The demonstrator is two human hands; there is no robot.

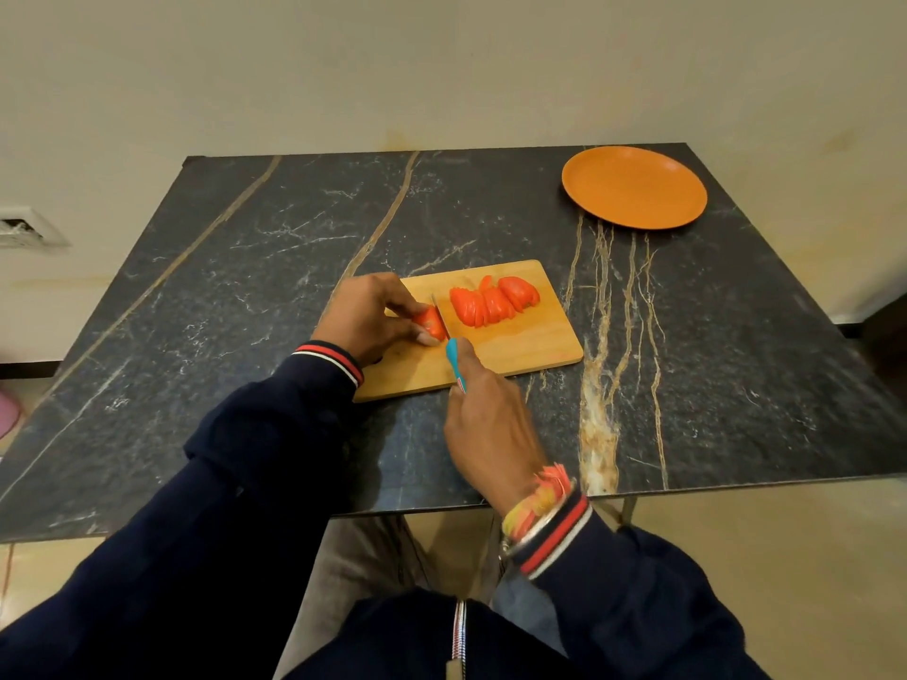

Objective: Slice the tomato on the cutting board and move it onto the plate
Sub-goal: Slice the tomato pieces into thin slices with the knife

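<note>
A wooden cutting board (pixel 530 346) lies near the middle of the dark marble table. On its far right part rests a row of red tomato slices (pixel 493 300). My left hand (pixel 370 316) pins a small uncut tomato piece (pixel 432 323) to the board's left part. My right hand (pixel 491 424) grips a knife with a blue handle (pixel 454 358); its blade (pixel 439 314) stands against the right side of that piece. An orange plate (pixel 634 186) sits at the table's far right corner with nothing on it.
The dark marble table (pixel 235 296) stands against a pale wall. A wall socket (pixel 22 230) shows at the left. The table's front edge runs just under my right wrist.
</note>
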